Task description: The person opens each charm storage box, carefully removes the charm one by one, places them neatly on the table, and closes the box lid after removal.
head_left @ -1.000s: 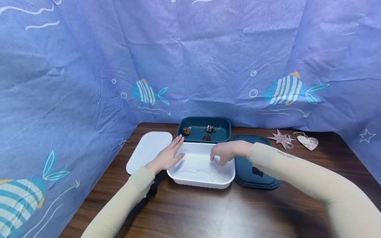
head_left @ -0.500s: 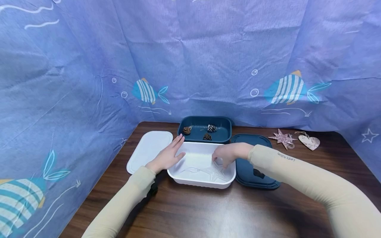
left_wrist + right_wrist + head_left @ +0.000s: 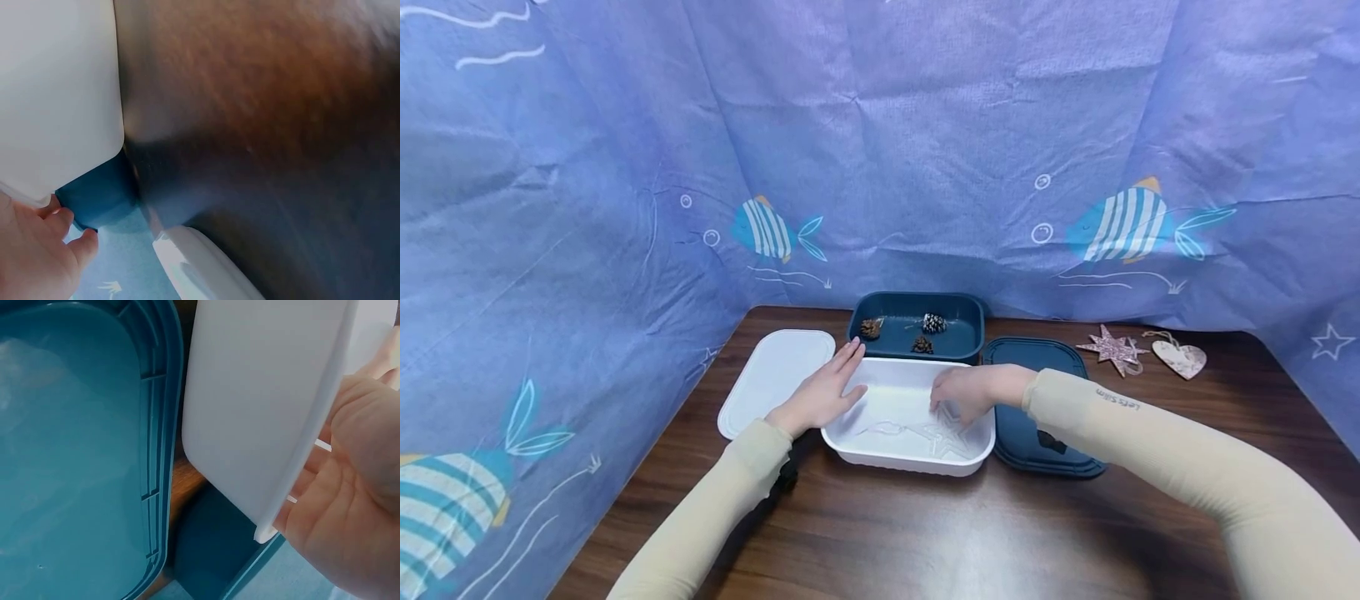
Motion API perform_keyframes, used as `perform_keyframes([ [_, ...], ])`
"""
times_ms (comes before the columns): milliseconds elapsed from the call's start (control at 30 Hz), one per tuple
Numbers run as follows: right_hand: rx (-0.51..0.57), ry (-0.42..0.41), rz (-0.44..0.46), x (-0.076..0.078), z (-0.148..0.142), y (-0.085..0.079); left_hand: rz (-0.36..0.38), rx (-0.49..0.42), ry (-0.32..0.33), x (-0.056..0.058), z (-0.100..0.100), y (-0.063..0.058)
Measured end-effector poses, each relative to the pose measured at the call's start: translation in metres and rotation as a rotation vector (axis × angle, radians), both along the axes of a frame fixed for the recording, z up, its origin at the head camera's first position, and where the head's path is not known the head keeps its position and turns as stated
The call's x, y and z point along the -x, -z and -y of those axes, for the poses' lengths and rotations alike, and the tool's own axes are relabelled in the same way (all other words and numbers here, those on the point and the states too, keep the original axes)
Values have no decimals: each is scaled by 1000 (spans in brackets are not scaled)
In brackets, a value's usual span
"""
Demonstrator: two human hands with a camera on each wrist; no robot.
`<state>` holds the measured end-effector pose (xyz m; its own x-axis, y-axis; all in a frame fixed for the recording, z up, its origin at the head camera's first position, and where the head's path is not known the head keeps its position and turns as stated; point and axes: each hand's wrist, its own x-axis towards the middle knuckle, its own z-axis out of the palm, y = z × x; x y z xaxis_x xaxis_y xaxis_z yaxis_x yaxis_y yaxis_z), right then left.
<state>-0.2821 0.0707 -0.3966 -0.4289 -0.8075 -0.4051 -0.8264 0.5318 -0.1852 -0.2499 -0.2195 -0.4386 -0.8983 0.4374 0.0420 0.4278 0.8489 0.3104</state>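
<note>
A white rectangular plastic container [image 3: 880, 400] stands in the middle of the table. Whitish star-shaped ornaments [image 3: 936, 437] lie on its floor, towards the right front. My left hand [image 3: 820, 396] is at the container's left rim with its fingers straight. The right hand [image 3: 962, 392] reaches over the right rim, its bent fingers pointing down at the stars. In the right wrist view that hand's fingertips are hidden behind the container's wall, and I cannot tell whether they pinch a star.
Behind stands a dark teal container [image 3: 897, 333] with several pine cones [image 3: 933, 323]. A white lid [image 3: 775, 379] lies left, a teal lid [image 3: 1026, 417] right. Farther right are a pink glitter star [image 3: 1111, 348] and a heart ornament [image 3: 1180, 358]. A blue fish-print curtain [image 3: 925, 167] hangs behind.
The right hand has shifted slightly inside the white container, its fingers still low near the stars. My left hand stays at the left rim.
</note>
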Motion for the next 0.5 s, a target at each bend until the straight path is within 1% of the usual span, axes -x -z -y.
perform_keyframes([
  [100, 4, 14, 9, 0, -2, -1, -2, 4, -1, 0, 0, -1],
  [300, 14, 47, 44, 0, -5, -5, 3, -3, -17, 1, -1, 2],
  [500, 24, 41, 36, 1, -9, -9, 7, 5, -27, 0, -3, 2],
])
